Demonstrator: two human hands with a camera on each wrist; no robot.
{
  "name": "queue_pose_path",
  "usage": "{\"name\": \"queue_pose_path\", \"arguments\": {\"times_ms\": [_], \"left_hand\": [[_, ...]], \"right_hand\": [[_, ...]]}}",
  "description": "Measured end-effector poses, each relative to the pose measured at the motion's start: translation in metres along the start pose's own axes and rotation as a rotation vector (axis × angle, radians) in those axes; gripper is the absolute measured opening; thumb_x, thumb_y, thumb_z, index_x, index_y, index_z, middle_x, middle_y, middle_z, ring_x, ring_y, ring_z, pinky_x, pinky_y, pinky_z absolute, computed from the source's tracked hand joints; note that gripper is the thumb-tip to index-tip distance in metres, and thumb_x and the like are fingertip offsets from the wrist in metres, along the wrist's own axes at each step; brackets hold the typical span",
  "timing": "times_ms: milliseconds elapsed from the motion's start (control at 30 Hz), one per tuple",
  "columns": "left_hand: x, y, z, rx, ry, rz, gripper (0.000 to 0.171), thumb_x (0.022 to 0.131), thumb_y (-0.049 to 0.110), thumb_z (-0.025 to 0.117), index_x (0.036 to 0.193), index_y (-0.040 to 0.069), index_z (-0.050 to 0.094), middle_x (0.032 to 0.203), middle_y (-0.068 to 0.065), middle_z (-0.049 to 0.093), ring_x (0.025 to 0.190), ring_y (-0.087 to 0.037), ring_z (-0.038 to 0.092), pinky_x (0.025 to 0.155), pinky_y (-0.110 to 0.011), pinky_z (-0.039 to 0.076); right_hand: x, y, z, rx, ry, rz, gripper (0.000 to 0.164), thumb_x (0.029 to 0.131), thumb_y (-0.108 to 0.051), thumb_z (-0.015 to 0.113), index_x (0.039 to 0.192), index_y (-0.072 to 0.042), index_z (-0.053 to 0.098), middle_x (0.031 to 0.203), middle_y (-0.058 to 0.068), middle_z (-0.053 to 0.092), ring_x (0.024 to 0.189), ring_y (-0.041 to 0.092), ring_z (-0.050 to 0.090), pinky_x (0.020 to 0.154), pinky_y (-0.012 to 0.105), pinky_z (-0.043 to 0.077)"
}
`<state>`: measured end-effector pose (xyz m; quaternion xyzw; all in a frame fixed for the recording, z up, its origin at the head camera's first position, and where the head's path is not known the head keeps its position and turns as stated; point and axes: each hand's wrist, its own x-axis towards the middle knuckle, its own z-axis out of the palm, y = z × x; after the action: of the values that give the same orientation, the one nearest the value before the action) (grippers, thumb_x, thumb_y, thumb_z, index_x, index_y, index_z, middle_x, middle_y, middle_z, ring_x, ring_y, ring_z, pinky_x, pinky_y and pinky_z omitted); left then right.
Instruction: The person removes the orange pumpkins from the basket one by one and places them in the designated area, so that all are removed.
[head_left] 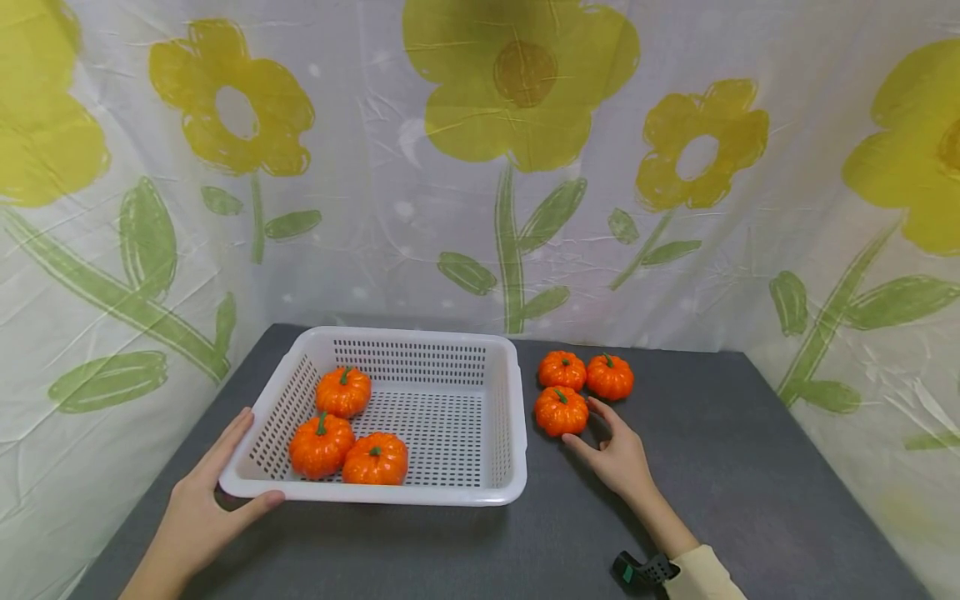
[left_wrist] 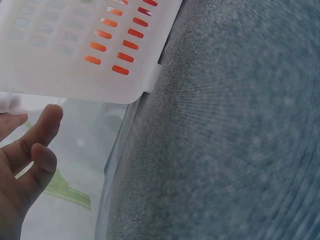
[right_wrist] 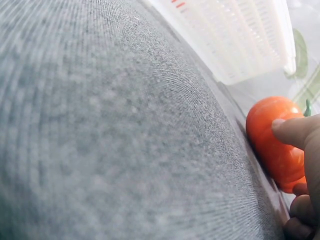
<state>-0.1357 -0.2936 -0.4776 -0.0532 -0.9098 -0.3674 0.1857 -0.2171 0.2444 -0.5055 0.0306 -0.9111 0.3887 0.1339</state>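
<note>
A white slotted plastic basket [head_left: 504,492] holds three small orange pumpkins with green stems: a back one [head_left: 343,392], a left one [head_left: 321,447] and a front one [head_left: 376,460]. My left hand [head_left: 198,512] lies at the basket's front left corner, thumb along the front rim and fingers stretched up the left side. To the basket's right, three more pumpkins sit close together on the table. My right hand [head_left: 617,457] reaches the nearest pumpkin [head_left: 560,412], thumb and index fingertips spread at its right edge. In the right wrist view the thumb overlaps this pumpkin [right_wrist: 275,145].
The other two loose pumpkins stand just behind, one at the left [head_left: 562,369] and one at the right [head_left: 610,377]. Everything rests on a dark grey table [head_left: 750,500]. A cloth with yellow flowers [head_left: 360,250] hangs around its back and sides.
</note>
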Motion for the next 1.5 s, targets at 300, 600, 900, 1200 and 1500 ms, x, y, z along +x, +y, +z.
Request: {"name": "queue_pose_path", "arguments": {"times_ms": [300,600,900,1200,1500], "left_hand": [[0.001,0.001,-0.001,-0.008,-0.015,-0.011,0.113,0.078,0.029,0.095,0.169,0.031,0.029,0.174,-0.009,0.031,0.158,-0.025,0.029,0.108,-0.079,0.033],[0.000,0.002,-0.003,0.002,-0.017,-0.016,0.113,0.078,0.029,0.095,0.170,0.028,0.029,0.174,-0.010,0.031,0.154,-0.039,0.034,0.108,-0.077,0.034],[0.000,0.004,-0.003,0.024,-0.018,-0.019,0.114,0.078,0.031,0.096,0.169,0.028,0.029,0.173,-0.009,0.032,0.147,-0.049,0.041,0.121,-0.042,0.033],[0.001,0.005,-0.004,-0.004,-0.033,-0.032,0.116,0.077,0.031,0.096,0.170,0.022,0.028,0.173,-0.015,0.031,0.146,-0.056,0.038,0.103,-0.080,0.037],[0.001,0.005,-0.003,-0.004,-0.028,-0.023,0.115,0.076,0.031,0.096,0.169,0.024,0.030,0.173,-0.013,0.031,0.146,-0.054,0.039,0.105,-0.079,0.036]], "right_hand": [[0.000,0.000,0.000,0.012,0.005,-0.005,0.072,0.089,-0.028,0.087,0.150,-0.005,0.057,0.148,0.020,0.062,0.052,0.002,0.028,0.053,0.021,0.035],[0.000,0.001,0.000,0.026,-0.003,0.002,0.074,0.090,-0.031,0.087,0.153,-0.007,0.055,0.151,0.018,0.061,0.051,0.005,0.031,0.053,0.022,0.036],[0.000,-0.006,-0.003,0.056,0.046,-0.019,0.073,0.089,-0.026,0.087,0.151,-0.004,0.055,0.149,0.016,0.062,0.101,0.031,0.061,0.061,0.022,0.045],[0.005,-0.020,-0.010,0.088,0.074,-0.054,0.072,0.088,-0.022,0.088,0.151,-0.006,0.056,0.148,0.011,0.064,0.062,0.010,0.049,0.053,0.020,0.039],[0.022,-0.051,-0.021,0.136,0.051,-0.101,0.071,0.092,-0.027,0.085,0.155,-0.014,0.054,0.152,0.011,0.061,0.039,0.001,0.021,0.042,0.023,0.030]]}}
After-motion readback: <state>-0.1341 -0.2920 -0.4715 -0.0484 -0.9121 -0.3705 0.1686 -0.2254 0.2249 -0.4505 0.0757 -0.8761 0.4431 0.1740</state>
